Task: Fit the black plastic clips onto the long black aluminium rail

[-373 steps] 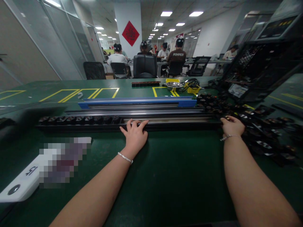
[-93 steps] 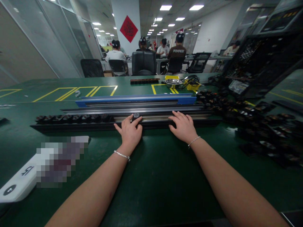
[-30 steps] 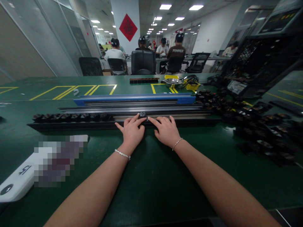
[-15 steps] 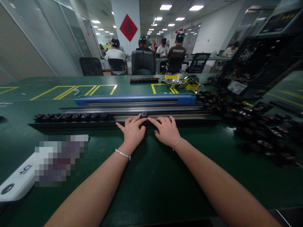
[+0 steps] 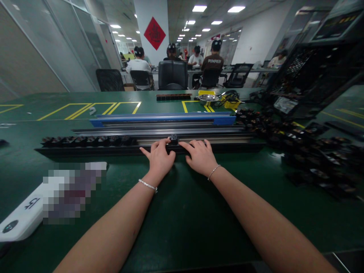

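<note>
A small black part [image 5: 173, 139] sits on the long dark rail [image 5: 216, 148] between my hands. My left hand [image 5: 160, 154] is at its left side, fingertips against the part, with the little finger and thumb spread. On the other side, my right hand [image 5: 200, 155] points its index fingertip at the part's right edge, its other fingers bent and apart. Neither hand wraps round anything. A row of several black parts [image 5: 85, 141] stands on the left stretch of the rail.
Behind the rail lie a grey metal strip [image 5: 159, 132] and a blue-ended rail [image 5: 223, 120]. Many black parts [image 5: 321, 151] are heaped at right. A white device [image 5: 27, 206] lies at left, a metal bowl [image 5: 208, 98] farther back. People sit beyond the table.
My left index finger has drawn back slightly from over the black part, so more of the part shows. My right hand has hardly moved.
</note>
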`<move>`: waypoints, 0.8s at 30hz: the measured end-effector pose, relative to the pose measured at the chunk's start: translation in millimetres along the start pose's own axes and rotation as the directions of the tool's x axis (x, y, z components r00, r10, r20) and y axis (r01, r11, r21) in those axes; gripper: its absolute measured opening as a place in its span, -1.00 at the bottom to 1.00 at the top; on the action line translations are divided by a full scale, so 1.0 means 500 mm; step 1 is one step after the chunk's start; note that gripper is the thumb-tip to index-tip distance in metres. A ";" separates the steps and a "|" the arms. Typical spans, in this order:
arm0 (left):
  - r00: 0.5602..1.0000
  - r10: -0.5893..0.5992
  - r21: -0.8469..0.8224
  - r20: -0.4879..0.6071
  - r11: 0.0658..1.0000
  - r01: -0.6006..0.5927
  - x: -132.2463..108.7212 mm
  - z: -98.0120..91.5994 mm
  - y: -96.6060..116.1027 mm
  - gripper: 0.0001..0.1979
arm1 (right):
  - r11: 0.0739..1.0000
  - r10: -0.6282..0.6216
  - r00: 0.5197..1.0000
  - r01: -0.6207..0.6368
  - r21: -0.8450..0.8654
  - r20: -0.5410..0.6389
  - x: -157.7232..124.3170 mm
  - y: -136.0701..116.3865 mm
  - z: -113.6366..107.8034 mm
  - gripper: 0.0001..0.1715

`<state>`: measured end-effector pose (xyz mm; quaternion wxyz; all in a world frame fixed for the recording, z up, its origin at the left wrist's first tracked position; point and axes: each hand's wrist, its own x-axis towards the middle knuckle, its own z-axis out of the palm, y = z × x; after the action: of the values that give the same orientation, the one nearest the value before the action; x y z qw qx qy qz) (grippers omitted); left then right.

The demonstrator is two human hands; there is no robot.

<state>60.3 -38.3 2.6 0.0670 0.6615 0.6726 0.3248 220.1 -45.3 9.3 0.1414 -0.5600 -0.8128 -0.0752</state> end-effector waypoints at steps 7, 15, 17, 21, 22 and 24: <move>1.000 -0.002 0.023 0.018 1.000 0.002 -0.002 -0.004 0.004 -0.55 | 1.000 -0.008 1.000 0.008 -0.014 0.004 -0.001 -0.001 -0.002 -0.39; 1.000 0.002 0.038 0.032 0.999 -0.003 -0.003 -0.007 0.005 -0.54 | 1.000 -0.001 1.000 0.001 -0.011 0.006 0.002 0.000 -0.003 -0.41; 1.000 0.012 0.027 0.023 1.000 -0.012 -0.003 -0.005 0.004 -0.54 | 1.000 -0.007 1.000 0.007 -0.017 0.006 0.002 0.001 -0.003 -0.41; 0.999 0.029 0.026 0.023 0.999 -0.029 -0.004 -0.002 0.001 -0.55 | 1.000 -0.020 1.000 0.019 -0.022 -0.002 0.002 0.002 -0.004 -0.42; 0.999 0.030 0.031 0.026 0.999 -0.031 -0.004 -0.002 0.001 -0.55 | 1.000 -0.021 1.000 0.021 -0.021 -0.005 0.002 0.002 -0.004 -0.42; 0.999 0.031 0.037 0.030 0.999 -0.033 -0.004 -0.003 0.002 -0.54 | 1.000 -0.021 1.000 0.021 -0.018 -0.006 0.003 0.003 -0.004 -0.42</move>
<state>60.7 -40.9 3.3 0.0595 0.6781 0.6668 0.3034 221.1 -44.2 11.7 0.1378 -0.5525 -0.8176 -0.0859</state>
